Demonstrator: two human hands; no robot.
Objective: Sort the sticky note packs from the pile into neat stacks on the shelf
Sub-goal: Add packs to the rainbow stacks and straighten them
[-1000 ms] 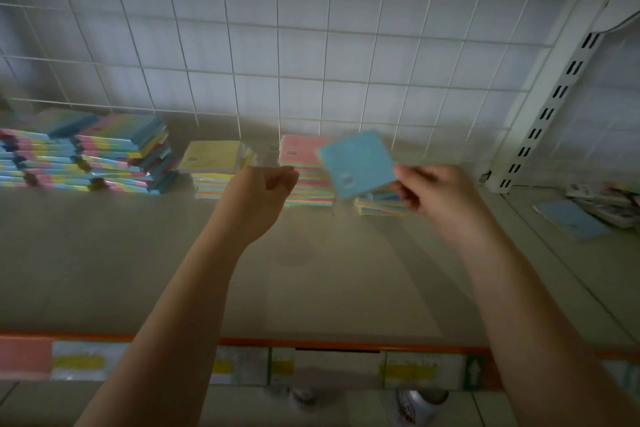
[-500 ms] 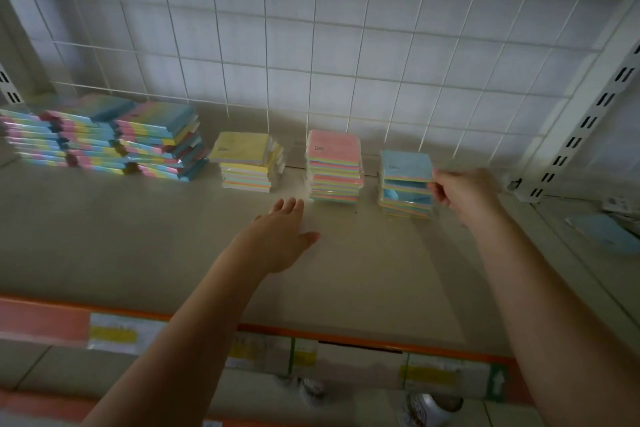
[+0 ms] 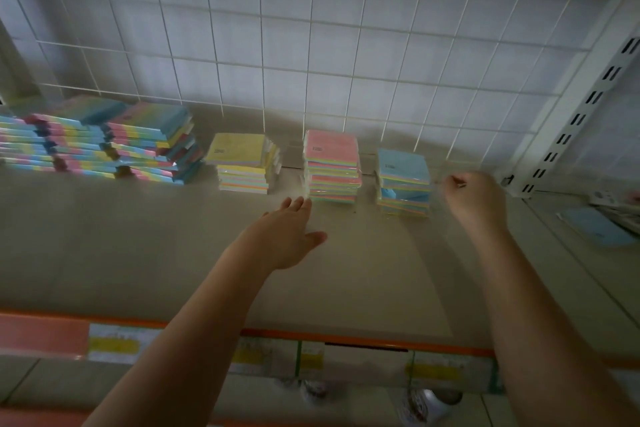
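The left frame edge is cutting off the striped packs (image 3: 20, 142), blur is smearing the price labels (image 3: 114, 345), and the right hand (image 3: 476, 198) is hiding its own fingertips.

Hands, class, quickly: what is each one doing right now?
Left hand: open, fingers straight, near the pink-topped stack.
Right hand: fingers curled, holding nothing.

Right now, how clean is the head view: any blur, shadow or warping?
Head view: dim; left hand fingertips blurred near the pink stack; shadow over the shelf behind the stacks; the grid lines bow from the wide lens; the right edge is soft.
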